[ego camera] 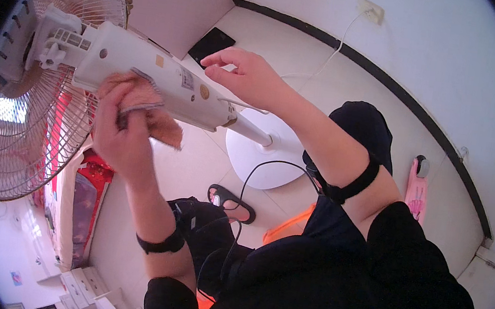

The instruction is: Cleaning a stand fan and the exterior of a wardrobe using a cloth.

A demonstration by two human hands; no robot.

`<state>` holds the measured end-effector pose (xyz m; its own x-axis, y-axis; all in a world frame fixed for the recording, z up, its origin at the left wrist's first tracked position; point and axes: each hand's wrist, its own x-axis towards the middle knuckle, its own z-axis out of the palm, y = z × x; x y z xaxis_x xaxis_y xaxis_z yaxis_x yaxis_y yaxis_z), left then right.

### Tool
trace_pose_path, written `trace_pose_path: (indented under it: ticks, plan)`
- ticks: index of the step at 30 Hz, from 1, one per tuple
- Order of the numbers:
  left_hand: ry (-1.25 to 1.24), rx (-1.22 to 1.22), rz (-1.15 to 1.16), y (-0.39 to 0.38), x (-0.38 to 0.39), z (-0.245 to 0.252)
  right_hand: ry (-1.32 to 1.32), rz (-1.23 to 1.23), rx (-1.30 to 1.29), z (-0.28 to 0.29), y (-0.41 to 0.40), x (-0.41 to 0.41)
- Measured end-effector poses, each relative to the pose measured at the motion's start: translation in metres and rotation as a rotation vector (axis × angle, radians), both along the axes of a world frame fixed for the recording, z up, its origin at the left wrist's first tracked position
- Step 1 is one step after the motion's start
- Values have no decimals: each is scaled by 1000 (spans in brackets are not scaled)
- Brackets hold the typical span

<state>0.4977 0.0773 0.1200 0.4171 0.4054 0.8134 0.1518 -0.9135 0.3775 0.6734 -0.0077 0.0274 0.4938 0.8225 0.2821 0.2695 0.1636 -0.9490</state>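
A white pedestal fan [147, 68] leans across the upper left, its wire guard [30, 146] at the far left and its round base [264, 170] on the floor. My left hand [122, 134] grips an orange-brown cloth [136, 94] against the lower side of the fan's body. Over the body's far side, my right hand [243, 77] hovers with curved fingers, nothing visible in it. Just beneath that hand, a white cord [244, 105] comes out of the fan's body. Dark straps circle both my forearms.
A white cord runs to a wall socket [370, 11]. A flat black object [212, 47] lies by the wall. A pink object [417, 189] is on the floor at right. Red bedding [96, 168] and white drawers [83, 285] are at lower left. A thin black cable hangs near my legs.
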Motion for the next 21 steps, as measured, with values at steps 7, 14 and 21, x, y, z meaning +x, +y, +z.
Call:
trace_pose_path:
  ticks: [7, 14, 21]
  plan:
    - [144, -63, 16, 3, 0, -86, -32, -9, 82, -7, 0, 4]
    - [680, -377, -35, -2, -9, -101, -32, -11, 29, -7, -6, 6]
    - [244, 24, 11, -6, 0, -62, -57, -37, 61, -7, -3, 10]
